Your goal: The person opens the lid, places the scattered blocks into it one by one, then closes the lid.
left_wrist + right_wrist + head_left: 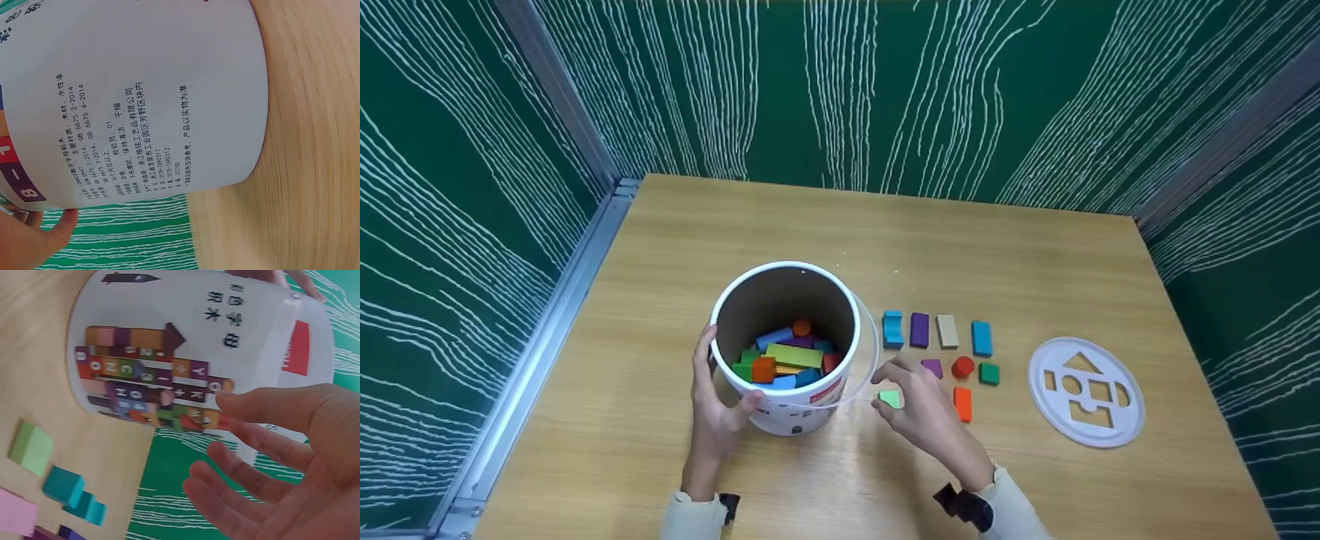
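Note:
A white bucket [795, 420] of coloured wooden blocks [793, 355] stands on the table, its open top leaning toward me. My left hand [718, 416] holds its left side near the rim, thumb on the front; in the left wrist view its fingertips [68, 218] lie against the wall. My right hand [919, 409] hovers at the bucket's right, by the clear handle [876, 352]. Its fingers [219, 464] are loosely bent and spread, with no block between them. Close by its thumb lies a light green block [889, 398].
Blocks lie right of the bucket, among them a blue arch [893, 330], a purple block [919, 330], a red cylinder [962, 367] and an orange block [963, 404]. Farther right is a white lid [1086, 431] with shaped cut-outs. Green patterned panels [780, 97] border the table.

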